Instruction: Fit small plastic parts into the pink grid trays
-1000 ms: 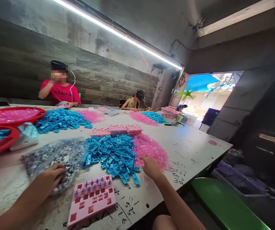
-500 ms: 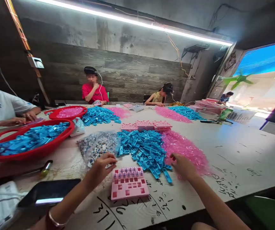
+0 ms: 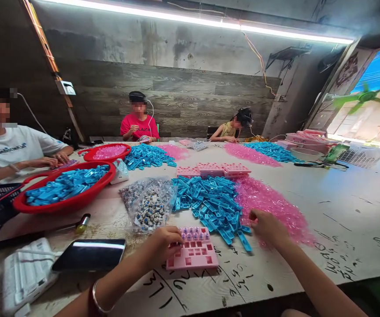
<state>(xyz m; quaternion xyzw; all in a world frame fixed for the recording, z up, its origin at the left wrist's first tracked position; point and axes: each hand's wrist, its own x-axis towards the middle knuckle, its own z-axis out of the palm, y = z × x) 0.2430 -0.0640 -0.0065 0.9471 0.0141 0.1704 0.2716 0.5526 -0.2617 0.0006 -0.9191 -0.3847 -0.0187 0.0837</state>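
Observation:
A pink tray with square holes lies flat in front of me. Small clear purple-tinted pieces fill much of its two back rows. My left hand reaches over the tray's left side, fingers curled together; anything between them is too small to make out. My right hand is at the near left edge of a heap of clear pink pieces, its fingers bent inward and their tips partly hidden. Between the hands, farther back, lies a pile of blue plastic parts.
A clear bag of small switch-like parts lies behind my left hand. Pink trays stand behind the blue pile. Leftward are a red basin, a phone and a white power bank. Several co-workers sit around the table.
My left hand has moved from beside the tray onto its left side. The right hand stays by the pink heap. My view has turned slightly left. The co-worker in red has lowered a hand.

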